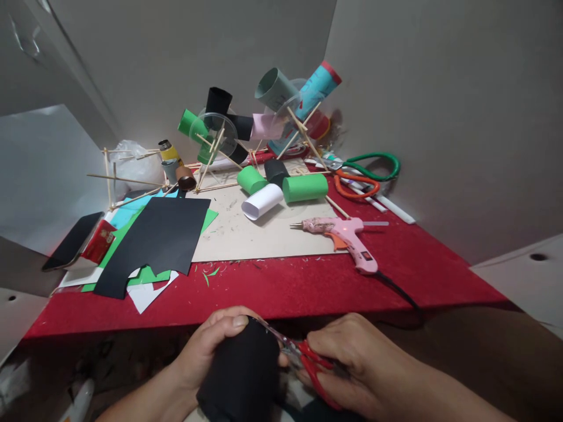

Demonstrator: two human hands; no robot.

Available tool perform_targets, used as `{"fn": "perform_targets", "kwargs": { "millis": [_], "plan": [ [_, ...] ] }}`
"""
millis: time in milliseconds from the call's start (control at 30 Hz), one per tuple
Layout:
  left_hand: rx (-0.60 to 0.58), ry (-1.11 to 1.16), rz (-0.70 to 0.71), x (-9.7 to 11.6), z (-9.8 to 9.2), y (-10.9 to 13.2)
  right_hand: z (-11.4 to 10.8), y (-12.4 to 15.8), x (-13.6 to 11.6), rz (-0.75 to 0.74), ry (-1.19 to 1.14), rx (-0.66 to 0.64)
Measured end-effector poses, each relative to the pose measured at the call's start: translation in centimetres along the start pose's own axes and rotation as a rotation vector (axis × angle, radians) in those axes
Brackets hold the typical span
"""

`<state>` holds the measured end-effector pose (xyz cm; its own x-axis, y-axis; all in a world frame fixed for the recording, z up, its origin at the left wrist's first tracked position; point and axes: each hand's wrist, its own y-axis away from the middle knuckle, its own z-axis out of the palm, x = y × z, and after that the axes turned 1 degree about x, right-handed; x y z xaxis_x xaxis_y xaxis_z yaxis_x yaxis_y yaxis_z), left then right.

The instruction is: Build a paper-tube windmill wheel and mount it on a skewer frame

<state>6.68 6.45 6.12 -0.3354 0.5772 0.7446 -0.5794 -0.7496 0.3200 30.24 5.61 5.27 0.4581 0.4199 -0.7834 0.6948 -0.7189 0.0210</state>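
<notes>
My left hand [211, 346] is wrapped round a rolled tube of black paper [241, 375], thumb on its top edge, below the near edge of the red table [308, 281]. My right hand [352, 363] grips red-handled scissors [308, 357], fingers through the loops. The blades point left and meet the upper rim of the black tube. Both hands sit in front of the table, not over it.
On the table lie a pink glue gun [347, 234] with its cord, a black paper sheet [153, 240] over green and white sheets, green, white and black paper tubes [303, 187], stick-and-tube wheels [220, 132], green and orange scissors [369, 170], and a phone [73, 240] at left.
</notes>
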Motion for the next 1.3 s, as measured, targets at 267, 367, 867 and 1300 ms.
{"fn": "perform_targets", "kwargs": {
  "millis": [267,367,867,1300],
  "plan": [
    [0.051,-0.018,-0.079,0.0,0.0,0.1,-0.8,0.0,-1.0,0.045,-0.027,-0.035],
    [0.032,-0.036,-0.057,0.1,0.1,0.2,-0.6,0.2,-0.5,0.028,0.007,-0.027],
    [-0.043,0.233,-0.044,-0.8,0.1,0.2,0.2,0.2,-0.2,0.066,0.085,0.055],
    [-0.042,0.222,-0.104,-1.4,-1.2,-0.3,1.1,-0.3,1.4,-0.002,0.001,0.077]
  ]
}}
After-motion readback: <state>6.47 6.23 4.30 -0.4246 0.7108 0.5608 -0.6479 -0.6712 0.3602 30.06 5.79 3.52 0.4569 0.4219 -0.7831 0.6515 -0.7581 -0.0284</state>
